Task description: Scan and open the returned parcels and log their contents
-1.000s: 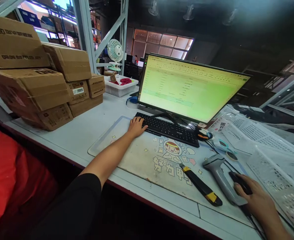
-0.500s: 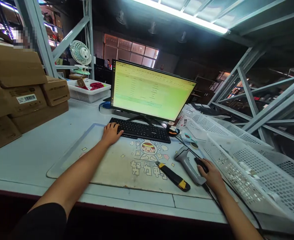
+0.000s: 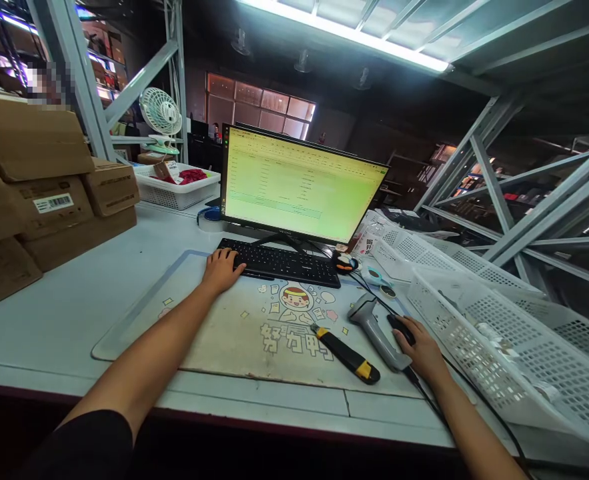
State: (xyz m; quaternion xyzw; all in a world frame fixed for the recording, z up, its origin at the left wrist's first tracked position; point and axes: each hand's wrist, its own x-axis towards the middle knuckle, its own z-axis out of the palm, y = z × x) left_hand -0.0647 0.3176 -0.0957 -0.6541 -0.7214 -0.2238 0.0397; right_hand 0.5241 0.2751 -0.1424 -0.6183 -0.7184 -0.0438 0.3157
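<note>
My left hand rests on the left end of a black keyboard, its fingers spread over the keys. On the right, my right hand is curled over a black computer mouse. A grey barcode scanner lies just left of the mouse, its cable running toward the front edge. Between the hands lies a black and yellow utility knife, on a large desk mat printed with a cartoon figure. Behind the keyboard stands a lit monitor showing rows of text.
Cardboard boxes are stacked at the left. A white basket with red material stands beyond them, near a small fan. White perforated baskets line the right side. A tape roll sits left of the monitor.
The view has shifted very slightly. Both hands stay where they were, on the keyboard and the mouse.
</note>
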